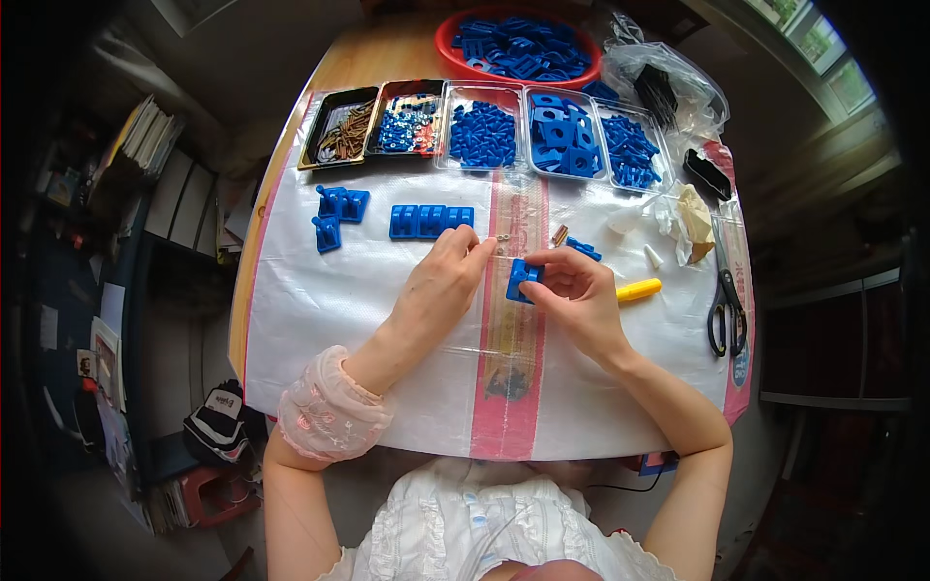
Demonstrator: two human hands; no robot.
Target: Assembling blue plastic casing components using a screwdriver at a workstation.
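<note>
My right hand pinches a small blue plastic part between thumb and fingers, held over the striped band of the table cover. My left hand is to its left, palm down, with its fingers drawn together. Its fingertips are beside small silvery metal pieces; whether anything is between them is hidden. Just beyond the left hand stands a row of blue plastic parts. More blue parts lie farther left. Past my right hand are a brass-coloured piece and another blue part.
Along the back stand trays of screws, small metal bits and blue plastic parts. Behind them is a red basin. On the right lie a yellow-handled tool, black scissors and crumpled paper.
</note>
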